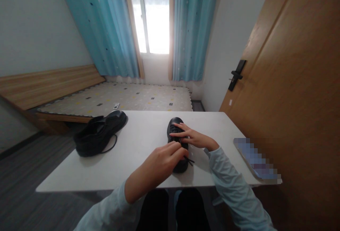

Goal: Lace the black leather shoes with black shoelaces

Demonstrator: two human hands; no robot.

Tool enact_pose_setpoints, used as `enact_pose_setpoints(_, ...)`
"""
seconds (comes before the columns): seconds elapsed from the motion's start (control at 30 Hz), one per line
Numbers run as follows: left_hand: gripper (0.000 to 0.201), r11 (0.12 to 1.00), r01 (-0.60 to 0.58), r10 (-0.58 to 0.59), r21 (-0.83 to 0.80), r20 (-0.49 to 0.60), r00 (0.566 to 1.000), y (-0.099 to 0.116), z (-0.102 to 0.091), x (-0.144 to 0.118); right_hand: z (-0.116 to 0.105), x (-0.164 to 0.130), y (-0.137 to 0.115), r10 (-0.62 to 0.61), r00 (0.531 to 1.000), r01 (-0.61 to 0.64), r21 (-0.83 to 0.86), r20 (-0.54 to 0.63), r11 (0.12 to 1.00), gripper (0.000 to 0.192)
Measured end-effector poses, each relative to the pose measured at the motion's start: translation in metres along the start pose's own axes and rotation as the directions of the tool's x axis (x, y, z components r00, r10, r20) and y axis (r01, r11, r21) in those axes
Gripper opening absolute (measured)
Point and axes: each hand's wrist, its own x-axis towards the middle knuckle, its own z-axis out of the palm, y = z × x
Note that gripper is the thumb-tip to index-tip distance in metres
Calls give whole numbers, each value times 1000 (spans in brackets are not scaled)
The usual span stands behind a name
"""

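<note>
A black lace-up shoe (175, 121) sits on the white table (143, 132) in front of me, toe pointing away. My left hand (166, 158) is over its rear half, fingers closed in a pinch on a black shoelace (190, 161), whose ends poke out beside the thumb. From the other side my right hand (195, 137) reaches across the shoe's front, fingers stretched out and touching the crossed laces. Both hands hide much of the shoe's middle. At the table's left edge rests a second black shoe (91, 142), a loop of its lace lying on the tabletop.
Along the table's right edge lies a flat pixelated object (256, 160). Beyond the table is a bed with a patterned mattress (143, 96), a small white device (116, 106) on it. A wooden door (297, 75) stands close on the right. My knees (190, 209) are below the front edge.
</note>
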Motion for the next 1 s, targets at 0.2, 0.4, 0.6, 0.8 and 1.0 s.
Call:
enact_pose_setpoints(0.2,20,998,37,-42,-55,-83,996,-1,-4,1,1,1,3,12,1000,-12,-20,19,1000,41)
enact_pose_setpoints(0.4,13,947,212,-277,-240,-279,919,-18,-12,10,2,3,-2,-14,999,15,2,-40,1000,43)
enact_pose_setpoints(0.6,9,762,317,-548,-565,-300,781,-43,-6,36,1,1,-11,-19,970,46,110,-242,993,37)
enact_pose_setpoints(0.8,9,733,337,-581,-590,-287,762,-53,1,60,4,5,-17,76,856,28,193,-511,981,21)
enact_pose_setpoints(1.0,19,678,376,-619,-632,-215,756,-68,7,66,13,11,-18,231,844,38,483,-484,875,24)
